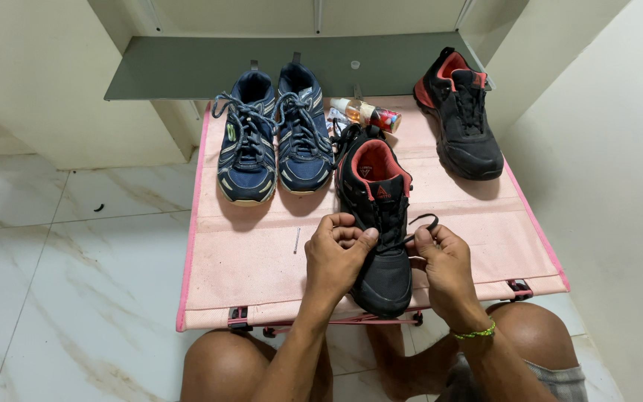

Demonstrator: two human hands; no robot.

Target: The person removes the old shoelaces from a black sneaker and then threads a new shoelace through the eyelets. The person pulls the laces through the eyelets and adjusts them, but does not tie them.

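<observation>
A black shoe with a red lining (378,216) lies on the pink fabric table (262,253), toe toward me. My left hand (338,253) pinches its black lace over the left side of the tongue. On the right side, my right hand (444,264) grips the other lace end, which loops up from the fingers. The matching black and red shoe (464,119) stands at the table's far right corner.
A pair of navy blue laced shoes (273,138) sits at the table's back left. A small bottle (366,113) lies behind the near shoe. A thin pin-like object (297,240) rests on the fabric. White walls close in on the right; marble floor spreads to the left.
</observation>
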